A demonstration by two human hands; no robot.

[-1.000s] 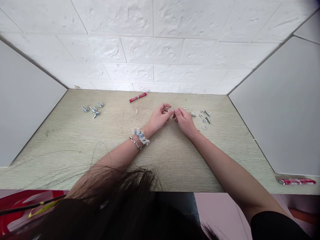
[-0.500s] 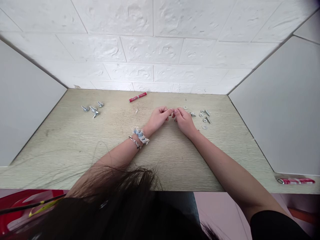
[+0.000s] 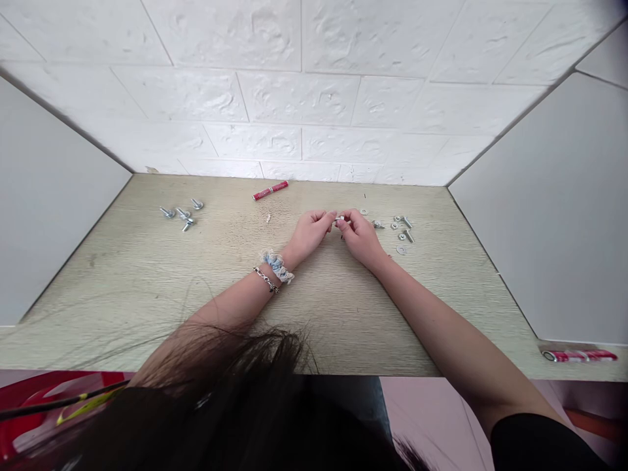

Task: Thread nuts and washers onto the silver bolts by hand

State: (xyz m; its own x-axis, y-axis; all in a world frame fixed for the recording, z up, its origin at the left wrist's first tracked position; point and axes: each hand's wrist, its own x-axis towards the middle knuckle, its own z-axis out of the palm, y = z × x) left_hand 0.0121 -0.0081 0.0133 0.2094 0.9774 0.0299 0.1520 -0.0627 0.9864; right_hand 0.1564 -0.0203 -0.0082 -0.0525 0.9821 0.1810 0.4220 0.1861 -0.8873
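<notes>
My left hand and my right hand meet fingertip to fingertip over the middle of the wooden table. Both pinch a small silver metal piece, probably a bolt with a nut or washer; it is too small to name surely. Just right of my right hand lies a scatter of loose bolts, nuts and washers. A flat washer lies just beyond my right fingers. My left wrist wears a pale scrunchie and a chain bracelet.
A group of several silver bolts lies at the far left of the table. A red tube lies near the back wall, and another red one at the front right edge. White panels close both sides. My dark hair fills the bottom.
Both hands stay in the same place; the fingertips have shifted slightly around the small metal piece between them. Nothing else on the table has moved.
</notes>
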